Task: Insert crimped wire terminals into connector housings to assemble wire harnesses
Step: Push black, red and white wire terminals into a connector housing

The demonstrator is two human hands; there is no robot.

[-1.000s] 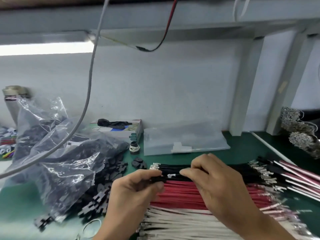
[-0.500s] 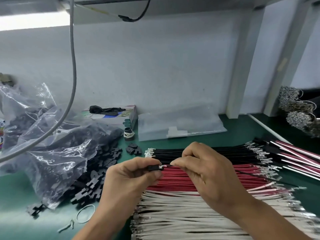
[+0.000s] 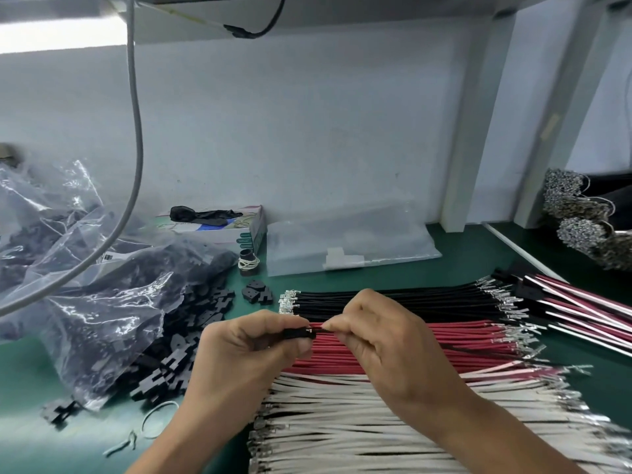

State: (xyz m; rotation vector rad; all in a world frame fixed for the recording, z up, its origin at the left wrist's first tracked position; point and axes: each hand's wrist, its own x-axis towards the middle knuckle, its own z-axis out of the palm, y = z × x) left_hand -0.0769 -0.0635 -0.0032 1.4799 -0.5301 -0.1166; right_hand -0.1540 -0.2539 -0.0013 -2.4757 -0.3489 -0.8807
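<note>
My left hand (image 3: 249, 347) pinches a small black connector housing (image 3: 297, 333) between thumb and fingers, held above the wire rows. My right hand (image 3: 379, 333) pinches a thin black wire right at the housing's open end, and its terminal tip is hidden inside or behind the housing. Below the hands lie rows of crimped wires: black wires (image 3: 393, 301) at the back, red wires (image 3: 461, 340) in the middle, white wires (image 3: 342, 422) nearest me.
A clear bag spilling black housings (image 3: 113, 302) lies at the left, with loose housings (image 3: 258, 291) beside it. A carton (image 3: 253, 230), a flat plastic bag (image 3: 352, 241), finished harnesses (image 3: 581, 302) at the right, rubber bands (image 3: 154, 419) and a hanging grey cable (image 3: 136, 138) surround the green mat.
The wire end in my right hand has closed the gap to the housing, so its silver terminal no longer shows. Both hands have stayed together above the red wires; the camera tilted downward.
</note>
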